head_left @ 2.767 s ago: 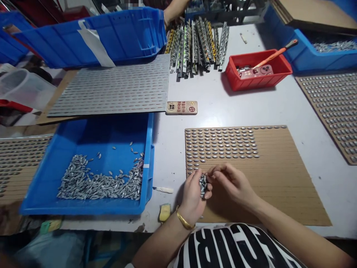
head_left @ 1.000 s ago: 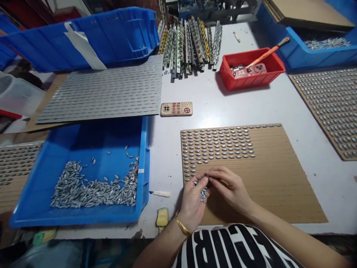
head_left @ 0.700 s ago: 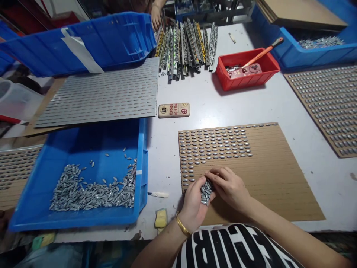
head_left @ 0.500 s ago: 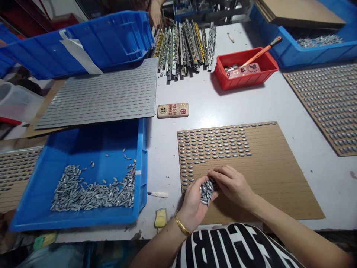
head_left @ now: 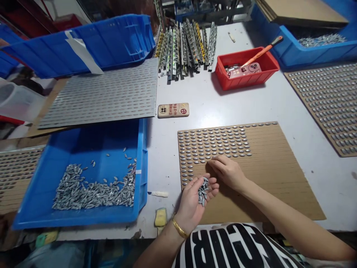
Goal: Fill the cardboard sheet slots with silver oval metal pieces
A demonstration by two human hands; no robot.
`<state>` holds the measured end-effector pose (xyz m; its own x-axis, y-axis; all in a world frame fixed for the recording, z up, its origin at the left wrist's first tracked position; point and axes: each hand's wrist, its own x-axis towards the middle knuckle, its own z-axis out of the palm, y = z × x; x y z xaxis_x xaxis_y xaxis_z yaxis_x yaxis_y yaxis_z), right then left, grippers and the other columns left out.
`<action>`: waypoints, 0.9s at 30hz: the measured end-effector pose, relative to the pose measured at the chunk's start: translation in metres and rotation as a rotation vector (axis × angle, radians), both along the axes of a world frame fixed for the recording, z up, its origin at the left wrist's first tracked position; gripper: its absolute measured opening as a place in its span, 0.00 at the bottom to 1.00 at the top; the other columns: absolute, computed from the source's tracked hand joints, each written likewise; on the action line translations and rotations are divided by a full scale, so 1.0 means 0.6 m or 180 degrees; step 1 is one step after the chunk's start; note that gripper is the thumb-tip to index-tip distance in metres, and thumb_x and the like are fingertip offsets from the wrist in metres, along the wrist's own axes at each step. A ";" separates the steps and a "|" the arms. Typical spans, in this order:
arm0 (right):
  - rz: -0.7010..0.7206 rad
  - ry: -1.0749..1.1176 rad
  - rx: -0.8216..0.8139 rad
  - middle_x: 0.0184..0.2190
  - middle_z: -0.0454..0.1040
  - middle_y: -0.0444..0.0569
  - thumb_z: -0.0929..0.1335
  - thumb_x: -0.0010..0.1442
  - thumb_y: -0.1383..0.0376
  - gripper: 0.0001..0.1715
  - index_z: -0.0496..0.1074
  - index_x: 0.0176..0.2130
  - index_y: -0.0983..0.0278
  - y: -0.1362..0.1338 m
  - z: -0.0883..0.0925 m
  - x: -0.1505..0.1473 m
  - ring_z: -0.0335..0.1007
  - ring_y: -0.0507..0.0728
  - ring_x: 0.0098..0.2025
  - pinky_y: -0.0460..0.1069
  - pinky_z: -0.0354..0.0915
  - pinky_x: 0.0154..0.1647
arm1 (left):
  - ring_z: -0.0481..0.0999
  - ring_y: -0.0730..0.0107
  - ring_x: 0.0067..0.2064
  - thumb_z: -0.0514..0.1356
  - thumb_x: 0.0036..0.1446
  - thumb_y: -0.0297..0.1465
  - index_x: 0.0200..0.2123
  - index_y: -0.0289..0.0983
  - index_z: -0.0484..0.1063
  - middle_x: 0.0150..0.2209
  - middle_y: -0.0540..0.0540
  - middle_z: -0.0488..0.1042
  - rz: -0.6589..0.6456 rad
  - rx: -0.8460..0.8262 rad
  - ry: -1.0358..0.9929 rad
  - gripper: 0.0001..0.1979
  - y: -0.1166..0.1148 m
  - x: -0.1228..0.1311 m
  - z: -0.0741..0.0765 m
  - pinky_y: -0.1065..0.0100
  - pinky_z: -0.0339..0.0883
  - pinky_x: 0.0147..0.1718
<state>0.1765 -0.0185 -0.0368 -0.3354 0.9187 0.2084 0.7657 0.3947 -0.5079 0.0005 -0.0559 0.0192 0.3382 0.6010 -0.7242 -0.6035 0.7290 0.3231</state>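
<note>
My left hand is cupped palm up over the near left corner of a brown cardboard sheet and holds a small heap of silver oval metal pieces. My right hand rests on the sheet just beyond it, fingers pinched at the end of a part-filled row; what they hold is too small to see. Several rows of the same oval pieces fill the sheet's far left part.
A blue bin of loose oval pieces sits left of the sheet. A phone, a grey filled sheet, metal strips, a red tray with a tool, more blue bins and another filled sheet surround it.
My right hand has left the heap in my left palm and moved up and away onto the sheet by the part-filled row. My left hand stays cupped with the pieces.
</note>
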 end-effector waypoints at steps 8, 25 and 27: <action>-0.0036 -0.0242 -0.0036 0.38 0.73 0.52 0.60 0.62 0.72 0.15 0.74 0.40 0.62 0.007 -0.002 -0.001 0.67 0.55 0.38 0.48 0.65 0.37 | 0.74 0.73 0.31 0.65 0.53 0.33 0.38 0.31 0.74 0.32 0.43 0.75 -0.0111 0.0024 0.0230 0.12 0.008 0.009 -0.008 0.71 0.67 0.34; -0.0203 0.2916 -0.3099 0.28 0.77 0.48 0.70 0.57 0.55 0.16 0.72 0.36 0.66 -0.030 0.086 0.003 0.73 0.54 0.30 0.48 0.67 0.31 | 0.67 0.79 0.25 0.67 0.50 0.36 0.31 0.33 0.68 0.26 0.49 0.70 -0.0155 0.0217 0.0511 0.14 0.013 0.038 -0.005 0.77 0.58 0.20; -0.0277 0.2873 -0.2900 0.29 0.77 0.48 0.69 0.57 0.56 0.15 0.72 0.34 0.66 -0.033 0.078 0.014 0.73 0.53 0.30 0.48 0.67 0.32 | 0.72 0.75 0.28 0.64 0.53 0.37 0.34 0.32 0.71 0.29 0.46 0.73 -0.0101 0.0110 0.0483 0.13 0.018 0.036 -0.004 0.74 0.65 0.24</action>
